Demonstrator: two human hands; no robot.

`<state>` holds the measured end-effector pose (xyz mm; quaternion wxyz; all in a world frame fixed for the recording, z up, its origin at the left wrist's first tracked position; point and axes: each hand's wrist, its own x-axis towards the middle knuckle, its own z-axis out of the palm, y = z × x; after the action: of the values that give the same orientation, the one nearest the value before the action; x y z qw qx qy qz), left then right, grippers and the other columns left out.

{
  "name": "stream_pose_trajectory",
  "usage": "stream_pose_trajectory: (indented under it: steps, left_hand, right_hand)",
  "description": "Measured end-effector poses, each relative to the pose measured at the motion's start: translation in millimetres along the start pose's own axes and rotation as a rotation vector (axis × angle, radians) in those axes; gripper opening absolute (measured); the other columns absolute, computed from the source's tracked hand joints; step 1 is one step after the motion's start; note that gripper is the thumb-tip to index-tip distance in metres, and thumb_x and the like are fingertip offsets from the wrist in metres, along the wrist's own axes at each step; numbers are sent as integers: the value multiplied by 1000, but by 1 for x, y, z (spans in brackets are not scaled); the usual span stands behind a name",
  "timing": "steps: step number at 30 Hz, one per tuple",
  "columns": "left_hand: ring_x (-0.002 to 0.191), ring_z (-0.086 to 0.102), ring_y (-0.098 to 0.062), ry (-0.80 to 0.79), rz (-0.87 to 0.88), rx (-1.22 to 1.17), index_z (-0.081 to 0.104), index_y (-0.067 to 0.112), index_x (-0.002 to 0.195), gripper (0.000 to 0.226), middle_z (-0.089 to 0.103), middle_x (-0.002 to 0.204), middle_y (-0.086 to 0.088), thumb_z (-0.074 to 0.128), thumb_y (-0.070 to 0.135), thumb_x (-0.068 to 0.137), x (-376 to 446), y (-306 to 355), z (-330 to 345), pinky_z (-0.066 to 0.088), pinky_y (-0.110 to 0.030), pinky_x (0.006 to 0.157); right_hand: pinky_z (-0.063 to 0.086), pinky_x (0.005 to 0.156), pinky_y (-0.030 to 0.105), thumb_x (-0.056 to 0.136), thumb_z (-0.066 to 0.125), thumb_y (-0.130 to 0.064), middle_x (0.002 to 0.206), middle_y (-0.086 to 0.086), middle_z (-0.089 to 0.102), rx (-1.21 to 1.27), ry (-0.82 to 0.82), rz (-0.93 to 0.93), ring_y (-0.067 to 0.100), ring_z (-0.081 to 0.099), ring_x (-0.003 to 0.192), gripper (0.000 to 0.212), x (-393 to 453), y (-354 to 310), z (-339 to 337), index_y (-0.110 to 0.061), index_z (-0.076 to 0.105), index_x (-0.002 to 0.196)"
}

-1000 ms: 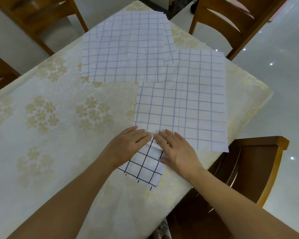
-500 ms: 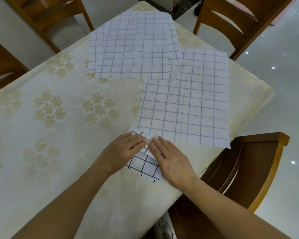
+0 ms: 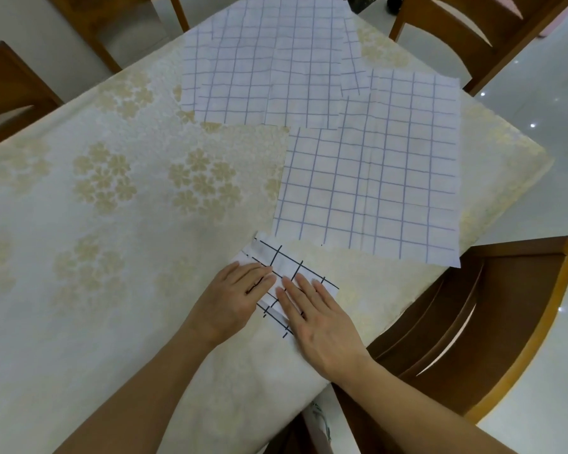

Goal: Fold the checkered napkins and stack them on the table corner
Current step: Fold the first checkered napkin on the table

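A small folded napkin (image 3: 286,267) with bold black checks lies near the table's front edge. My left hand (image 3: 233,296) presses flat on its left part, and my right hand (image 3: 315,316) presses flat on its right part, fingers straight. Just beyond it lies a large unfolded napkin (image 3: 374,185) with thin blue checks, its near right corner over the table edge. Further back, more unfolded blue-checked napkins (image 3: 266,63) overlap one another.
The table carries a cream cloth with gold flowers (image 3: 112,191). A wooden chair (image 3: 473,322) stands at the right, close to my right arm. More chairs (image 3: 466,31) stand at the far side and at the left (image 3: 10,90). A glossy white floor lies to the right.
Both hands have slid towards me along the folded napkin, which now lies clear of the big unfolded napkin instead of partly under its near edge. The camera has moved closer.
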<state>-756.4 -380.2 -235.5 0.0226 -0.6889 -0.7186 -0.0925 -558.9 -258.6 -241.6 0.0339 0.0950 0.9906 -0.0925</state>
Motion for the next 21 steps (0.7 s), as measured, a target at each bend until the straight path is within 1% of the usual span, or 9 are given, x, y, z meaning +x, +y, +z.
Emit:
stream_pose_trajectory:
  steps: [2,4,6,9,13,16,18,20,21]
  left_hand:
    - [118,60,-26,-6,-46,13,66,12,123,48,63,130,-9,56,3,77,-1,2,0,46,-47,102]
    - [117,59,-24,-1,-94,35,68,14,119,42,63,129,-8,61,8,78,-1,3,1,47,-50,100]
    - [118,61,-25,-7,-120,42,68,14,119,37,63,130,-8,61,14,83,-3,2,2,47,-51,100]
    - [122,59,-25,-65,-136,54,66,13,125,43,61,134,-9,58,17,82,-5,-2,-1,43,-54,104]
    - [127,54,-27,-145,-149,21,64,9,127,54,58,137,-10,46,17,77,-8,-4,-11,38,-55,110]
    - [123,57,-29,-131,-160,-30,66,7,122,52,61,132,-12,45,16,75,-6,-4,-13,39,-52,110]
    - [119,60,-29,-80,-163,-48,67,7,118,46,63,127,-12,45,14,78,1,-3,-13,41,-51,109]
    - [119,59,-30,-9,-163,-64,67,5,118,41,63,127,-14,46,11,84,12,0,-12,42,-49,108]
    - [121,58,-31,18,-159,-71,66,5,120,39,62,129,-15,46,11,87,18,1,-10,41,-48,109]
  right_hand:
    - [13,123,50,104,22,-28,164,16,17,-8,1,-13,33,12,152,58,3,-7,1,-5,21,157]
    - [17,123,49,106,25,-27,163,18,18,-12,10,-13,33,12,153,56,6,-15,2,-3,21,156]
    - [20,122,49,106,31,-27,163,18,18,-8,4,-6,33,12,153,56,9,-23,5,-3,22,156]
    - [19,122,48,106,25,-27,164,17,17,0,-11,-8,32,12,153,56,11,-28,10,-4,21,156]
    - [22,122,47,109,21,-42,165,14,14,32,-48,31,30,11,153,60,13,-32,10,-8,19,158]
    - [17,123,46,107,22,-53,165,13,13,56,-68,34,28,10,153,67,13,-35,8,-9,21,158]
    - [17,122,43,106,28,-52,164,13,21,85,-4,53,26,15,153,66,12,-35,0,-8,28,155]
    - [26,121,42,107,35,-42,159,15,34,124,129,107,26,26,150,58,13,-30,-11,-4,40,150]
    - [30,120,43,107,36,-38,156,16,37,138,185,148,27,30,148,56,16,-27,-15,-2,42,148]
